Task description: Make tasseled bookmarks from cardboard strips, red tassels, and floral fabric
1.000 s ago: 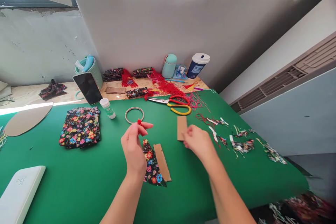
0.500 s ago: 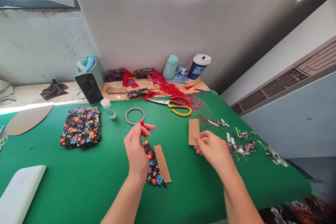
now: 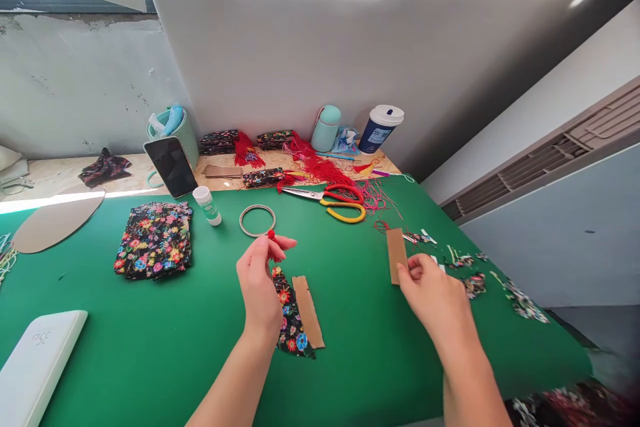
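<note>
The right hand has carried the card rightward, near the scraps, thumb and fingers pinching its near end; a low sweep could scatter them. The left hand pinches a red tassel near the ring; slack fingertips might drop it.

I read 35W, likely, upside down on white slab, 8 o'clock. Labels on cup, 2 o'clock, glue stick, 9 o'clock: illegible.

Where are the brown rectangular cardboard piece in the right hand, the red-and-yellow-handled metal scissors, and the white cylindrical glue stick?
Cardboard piece [image 3: 397, 253], head view: middle of its flat face.
Scissors [image 3: 315, 194], head view: blades, near the handles.
Glue stick [image 3: 207, 206], head view: middle of its side.
</note>
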A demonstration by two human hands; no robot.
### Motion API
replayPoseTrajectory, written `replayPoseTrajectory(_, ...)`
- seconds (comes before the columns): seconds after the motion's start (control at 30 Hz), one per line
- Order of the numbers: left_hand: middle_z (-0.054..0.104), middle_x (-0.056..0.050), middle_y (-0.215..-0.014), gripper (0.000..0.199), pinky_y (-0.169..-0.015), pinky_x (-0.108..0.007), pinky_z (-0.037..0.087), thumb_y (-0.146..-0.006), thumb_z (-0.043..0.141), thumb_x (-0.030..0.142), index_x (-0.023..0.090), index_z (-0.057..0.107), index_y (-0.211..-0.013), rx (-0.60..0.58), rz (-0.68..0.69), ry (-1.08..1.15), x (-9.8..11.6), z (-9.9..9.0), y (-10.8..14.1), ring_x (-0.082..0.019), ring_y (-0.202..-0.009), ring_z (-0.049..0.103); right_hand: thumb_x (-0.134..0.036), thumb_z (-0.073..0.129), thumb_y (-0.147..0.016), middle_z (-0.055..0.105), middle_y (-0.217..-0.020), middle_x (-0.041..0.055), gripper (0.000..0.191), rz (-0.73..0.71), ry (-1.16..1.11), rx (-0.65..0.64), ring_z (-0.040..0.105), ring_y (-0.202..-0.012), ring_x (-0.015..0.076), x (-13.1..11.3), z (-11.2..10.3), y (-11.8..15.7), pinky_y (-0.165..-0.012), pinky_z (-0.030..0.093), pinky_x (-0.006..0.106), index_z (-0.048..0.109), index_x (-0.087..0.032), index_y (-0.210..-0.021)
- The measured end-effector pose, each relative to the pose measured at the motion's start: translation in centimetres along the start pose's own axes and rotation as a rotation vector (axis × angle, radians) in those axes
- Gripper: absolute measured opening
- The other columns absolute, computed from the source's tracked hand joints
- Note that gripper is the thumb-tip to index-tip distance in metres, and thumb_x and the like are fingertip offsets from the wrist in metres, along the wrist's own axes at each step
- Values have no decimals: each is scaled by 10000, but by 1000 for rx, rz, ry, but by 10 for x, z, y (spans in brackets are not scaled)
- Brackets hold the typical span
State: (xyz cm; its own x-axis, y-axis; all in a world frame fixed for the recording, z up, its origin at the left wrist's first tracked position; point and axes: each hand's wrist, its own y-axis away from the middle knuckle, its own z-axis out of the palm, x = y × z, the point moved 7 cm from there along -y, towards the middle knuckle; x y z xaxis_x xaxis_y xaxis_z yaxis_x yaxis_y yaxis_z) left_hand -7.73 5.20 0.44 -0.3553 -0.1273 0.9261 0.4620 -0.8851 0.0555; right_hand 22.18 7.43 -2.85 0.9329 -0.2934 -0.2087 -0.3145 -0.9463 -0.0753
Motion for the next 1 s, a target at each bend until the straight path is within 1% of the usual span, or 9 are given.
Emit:
replayPoseTrajectory(0.17,653,-43,-645,359,-721,-292,448,-831,461,312,185,515,-500,-17,-81,73,-8,3,-2,-177,-732,617,-249,438,-869,644,-844,50,145,-318,122,45,605,-673,181,-82,-1,10,-514,315,271,562,-201,-811)
replayPoseTrajectory(0.27,646,-57,-648,348,-720,-306,466,-807,472,337,187,504,-494,-40,-144,104,-17,5,-7,-188,-733,623,-186,414,-888,615,-910,77,169,-448,193,-43,605,-694,172,-129,11,6,-509,311,263,582,-180,-904)
replayPoseTrajectory(0.37,653,-67,-665,350,-712,-308,471,-794,479,365,186,502,-494,-57,-173,99,-22,5,-11,-194,-745,622,-158,476,-866,607,-942,92,120,-543,225,-175,621,-742,183,-154,23,2,-523,336,258,574,-167,-933)
replayPoseTrajectory(0.47,669,-73,-693,347,-727,-307,460,-801,473,361,183,521,-507,-90,-140,41,-19,8,-13,-197,-765,618,-281,582,-826,629,-903,74,110,-592,180,-287,627,-775,200,-162,25,0,-551,366,252,588,-177,-863)
replayPoseTrajectory(0.53,680,-76,-722,342,-731,-305,451,-812,463,350,181,541,-525,-160,-125,-13,-14,13,-12,-196,-768,613,-315,568,-829,648,-864,59,136,-594,24,-342,622,-778,194,-164,18,-2,-584,388,251,602,-183,-829)
replayPoseTrajectory(0.63,681,-72,-749,330,-729,-306,442,-825,461,344,180,579,-564,-305,-93,-123,-5,24,-9,-195,-758,594,-290,460,-870,669,-833,36,187,-648,-463,-414,608,-742,157,-176,-4,0,-637,426,249,615,-186,-872)
replayPoseTrajectory(0.77,647,-40,-735,247,-729,-297,424,-813,521,328,189,612,-630,-399,75,-324,5,30,-11,-189,-752,558,-275,453,-815,658,-818,28,189,-727,-991,-570,594,-766,157,-188,-22,7,-706,464,269,604,-170,-855)
replayPoseTrajectory(0.87,634,-34,-750,224,-720,-288,415,-826,527,314,190,619,-664,-459,176,-403,1,32,-12,-184,-755,553,-292,503,-793,639,-793,16,162,-654,-1172,-605,591,-735,146,-186,-13,5,-700,480,272,600,-170,-839)
replayPoseTrajectory(1.0,619,-29,-727,224,-704,-279,413,-846,508,291,187,604,-672,-498,206,-460,-11,30,-11,-174,-733,548,-386,568,-809,625,-767,7,214,-539,-1361,-672,595,-695,134,-178,12,5,-691,506,279,606,-176,-818)
